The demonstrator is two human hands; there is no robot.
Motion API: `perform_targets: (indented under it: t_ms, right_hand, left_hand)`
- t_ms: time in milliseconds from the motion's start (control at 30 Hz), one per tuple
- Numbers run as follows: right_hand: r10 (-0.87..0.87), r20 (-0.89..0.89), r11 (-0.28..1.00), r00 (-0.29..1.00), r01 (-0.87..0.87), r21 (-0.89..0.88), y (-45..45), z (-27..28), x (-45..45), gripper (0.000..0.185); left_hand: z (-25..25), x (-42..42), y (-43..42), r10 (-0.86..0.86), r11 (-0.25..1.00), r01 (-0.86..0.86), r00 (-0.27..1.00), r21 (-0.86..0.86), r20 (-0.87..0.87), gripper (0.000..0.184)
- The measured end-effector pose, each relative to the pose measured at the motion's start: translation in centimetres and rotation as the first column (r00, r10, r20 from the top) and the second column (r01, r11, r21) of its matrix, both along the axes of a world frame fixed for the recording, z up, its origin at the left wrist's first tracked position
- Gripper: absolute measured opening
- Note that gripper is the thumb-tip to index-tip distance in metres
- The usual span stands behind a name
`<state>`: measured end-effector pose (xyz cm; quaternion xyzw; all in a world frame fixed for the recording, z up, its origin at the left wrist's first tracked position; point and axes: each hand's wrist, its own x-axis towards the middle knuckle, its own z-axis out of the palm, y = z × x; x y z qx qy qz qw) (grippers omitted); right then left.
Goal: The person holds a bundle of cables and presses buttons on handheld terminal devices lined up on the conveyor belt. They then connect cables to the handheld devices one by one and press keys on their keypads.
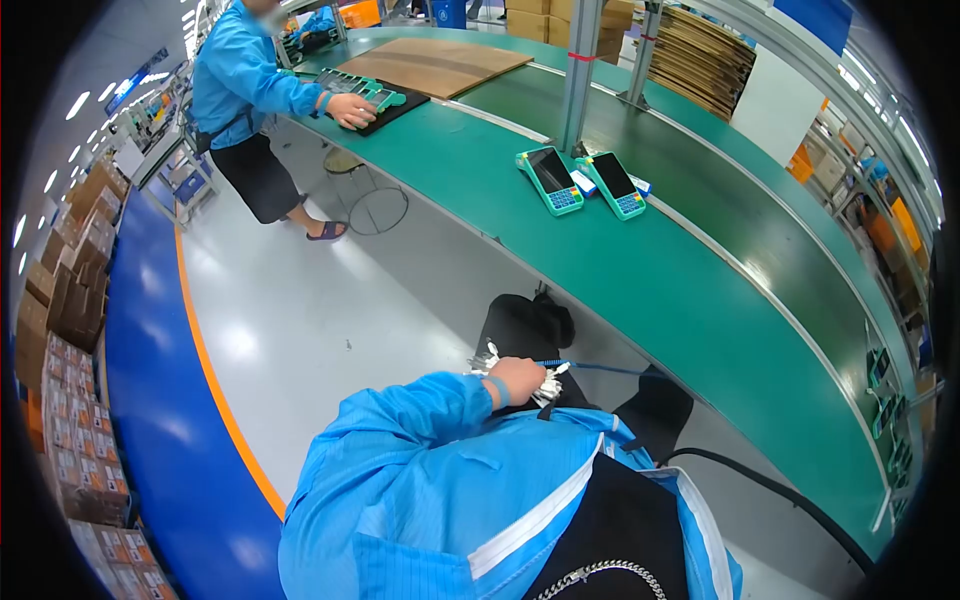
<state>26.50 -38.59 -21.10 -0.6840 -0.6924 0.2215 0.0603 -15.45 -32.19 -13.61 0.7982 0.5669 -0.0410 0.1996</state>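
Observation:
My left hand (516, 380) is closed over a bunch of small white strips (546, 388) at my lap. Their loose ends stick out on both sides of the fingers, and I cannot make out exactly what they are. A blue coiled cord (600, 369) runs from beside this hand toward the bench. My right hand is out of view. On the green bench top ahead lie two payment terminals, a left one (552, 182) and a right one (614, 186), with dark screens facing up.
The green workbench (480, 200) curves along a dark conveyor belt (700, 180). A metal post (580, 80) rises behind the terminals. At the far left end a co-worker (245, 80) reaches over a black mat with terminals. A stool (345, 162) and a black hose (790, 492) are nearby.

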Motion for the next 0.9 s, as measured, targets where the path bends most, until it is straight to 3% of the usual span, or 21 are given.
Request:
perform_targets:
  t_ms: [167, 233, 300, 400, 467, 500, 567, 600, 633, 700, 733, 767, 833, 900]
  right_hand:
    - [0.156, -0.063, 0.988, 0.986, -0.157, -0.015, 0.5, -1.1, -0.2, 0.023]
    - [0.211, -0.090, 0.977, 0.973, -0.213, -0.014, 0.8, -1.2, 0.0, 0.023]
    - [0.275, -0.112, 0.960, 0.955, -0.279, -0.015, 1.1, -0.5, 0.3, 0.022]
    - [0.380, -0.160, 0.921, 0.911, -0.389, -0.032, 2.5, 2.0, 0.7, 0.022]
    - [0.402, -0.198, 0.904, 0.894, -0.421, -0.068, 3.6, 6.5, 0.0, 0.021]
    - [0.307, -0.182, 0.937, 0.934, -0.330, -0.115, 3.4, 12.0, -2.1, 0.019]
    - [0.193, -0.309, 0.942, 0.931, -0.264, -0.207, 4.0, 17.9, -3.7, 0.017]
    - [0.180, -0.476, 0.942, 0.861, -0.290, -0.167, 4.4, 19.1, -4.2, 0.021]
    - [0.165, -0.628, 0.943, 0.760, -0.309, -0.126, 4.7, 20.1, -4.9, 0.028]
    - [0.279, -0.695, 0.948, 0.663, -0.307, 0.088, 5.7, 23.3, -8.1, 0.041]
    - [0.473, -0.544, 0.881, 0.693, -0.380, 0.281, 6.9, 24.4, -9.6, 0.049]
    - [0.631, -0.351, 0.761, 0.692, -0.465, 0.452, 8.1, 25.1, -10.7, 0.057]
    - [0.730, -0.161, 0.614, 0.664, -0.534, 0.581, 10.5, 26.0, -12.6, 0.051]
    - [0.764, -0.106, 0.548, 0.637, -0.553, 0.627, 12.7, 26.4, -14.2, 0.046]
  left_hand:
    - [2.9, -0.5, 1.0, -0.177, 0.958, 0.187, 0.982, -0.216, 0.065, 0.022]
    - [2.5, -1.5, 1.6, -0.247, 0.907, 0.316, 0.935, -0.280, 0.255, 0.024]
    - [1.1, -1.9, 1.9, -0.192, 0.825, 0.419, 0.839, -0.379, 0.509, 0.027]
    - [2.1, -0.9, 1.4, -0.141, 0.795, 0.445, 0.797, -0.413, 0.587, 0.027]
    - [3.8, 0.0, 2.1, -0.165, 0.837, 0.382, 0.860, -0.393, 0.483, 0.026]
    - [5.4, 0.5, 2.3, -0.172, 0.872, 0.329, 0.900, -0.363, 0.401, 0.027]
    - [9.7, 1.1, 3.3, -0.157, 0.917, 0.315, 0.850, -0.245, 0.503, 0.024]
    - [12.6, 1.3, 3.8, -0.158, 0.921, 0.329, 0.805, -0.208, 0.572, 0.022]
    - [14.5, 1.8, 4.3, -0.222, 0.919, 0.385, 0.681, -0.083, 0.698, 0.020]
    - [18.0, 3.8, 5.0, -0.292, 0.863, 0.500, 0.380, 0.070, 0.878, 0.023]
    - [19.5, 5.2, 5.3, -0.334, 0.826, 0.543, 0.259, 0.150, 0.906, 0.029]
    - [20.5, 6.4, 5.9, -0.461, 0.776, 0.570, 0.223, 0.268, 0.859, 0.033]
    - [21.4, 9.9, 7.2, -0.677, 0.686, 0.443, 0.098, 0.577, 0.730, 0.030]
    - [22.3, 11.5, 7.9, -0.767, 0.642, 0.268, 0.251, 0.718, 0.591, 0.021]
